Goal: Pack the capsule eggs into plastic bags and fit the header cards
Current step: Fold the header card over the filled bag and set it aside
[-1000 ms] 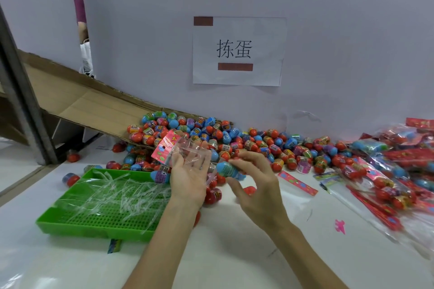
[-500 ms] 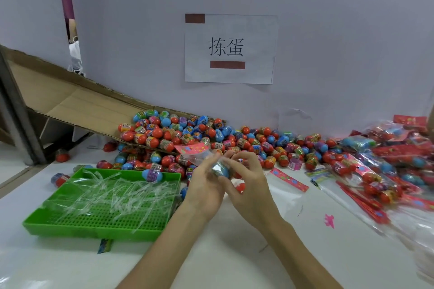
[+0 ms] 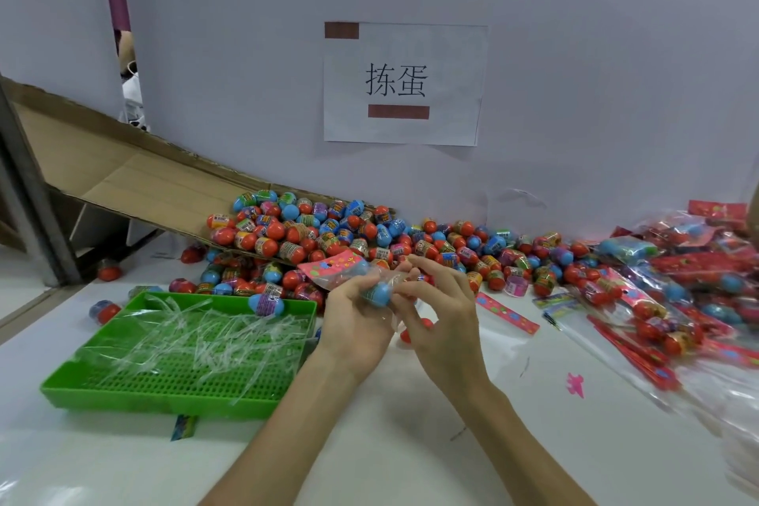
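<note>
- My left hand (image 3: 357, 316) curls round the clear plastic bag (image 3: 349, 279), with the pink header card (image 3: 332, 265) at its far end.
- My right hand (image 3: 445, 308) pinches the blue capsule egg (image 3: 380, 295) at the bag, above the white table (image 3: 369, 448).

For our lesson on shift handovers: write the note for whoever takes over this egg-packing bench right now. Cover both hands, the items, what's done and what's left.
Left hand grips a plastic bag with a pink header card; a blue egg sits in it.
Right hand pinches the bag beside the egg.
Done: finished packs piled at right.
Left: the loose egg pile behind; clear strips lie in the green tray.
</note>
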`<action>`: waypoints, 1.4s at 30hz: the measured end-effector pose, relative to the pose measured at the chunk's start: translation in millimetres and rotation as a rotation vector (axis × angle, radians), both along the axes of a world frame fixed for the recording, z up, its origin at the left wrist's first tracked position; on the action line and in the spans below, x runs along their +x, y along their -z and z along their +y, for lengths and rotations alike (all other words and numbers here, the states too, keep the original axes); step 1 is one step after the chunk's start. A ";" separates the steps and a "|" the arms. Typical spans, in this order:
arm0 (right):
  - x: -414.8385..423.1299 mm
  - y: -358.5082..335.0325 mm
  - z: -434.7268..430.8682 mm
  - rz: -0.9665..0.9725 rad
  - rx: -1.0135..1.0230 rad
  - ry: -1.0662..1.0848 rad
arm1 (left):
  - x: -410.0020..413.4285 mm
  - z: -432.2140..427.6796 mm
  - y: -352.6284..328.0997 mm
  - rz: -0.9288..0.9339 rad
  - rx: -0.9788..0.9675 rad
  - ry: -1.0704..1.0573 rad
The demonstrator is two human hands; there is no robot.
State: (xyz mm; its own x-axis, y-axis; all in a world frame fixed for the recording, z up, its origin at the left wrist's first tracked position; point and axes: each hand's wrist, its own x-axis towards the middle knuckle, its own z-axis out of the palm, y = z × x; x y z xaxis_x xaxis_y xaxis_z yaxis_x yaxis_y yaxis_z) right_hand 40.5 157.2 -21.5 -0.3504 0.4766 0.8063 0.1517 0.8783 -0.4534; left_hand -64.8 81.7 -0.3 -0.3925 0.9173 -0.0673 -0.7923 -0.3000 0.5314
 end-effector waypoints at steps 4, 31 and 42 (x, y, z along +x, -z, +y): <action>-2.8 2.4 -3.1 -0.113 -0.120 -0.140 | -3.0 -3.4 -3.3 0.034 0.010 -0.014; 2.7 4.0 13.4 -0.465 -0.348 -0.007 | -32.2 -7.5 -10.3 -0.133 0.050 -0.350; -28.5 2.3 38.9 -0.722 -0.313 -0.050 | -26.0 -9.7 -12.6 -0.115 0.005 -0.347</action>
State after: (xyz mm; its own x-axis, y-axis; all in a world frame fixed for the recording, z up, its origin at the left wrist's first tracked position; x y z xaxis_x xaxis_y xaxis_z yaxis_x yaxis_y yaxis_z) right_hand 11.9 196.1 -23.8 -0.7631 0.6140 0.2018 0.4668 0.7396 -0.4849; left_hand -90.8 72.0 12.3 -0.6701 0.7316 -0.1255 -0.6978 -0.5633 0.4425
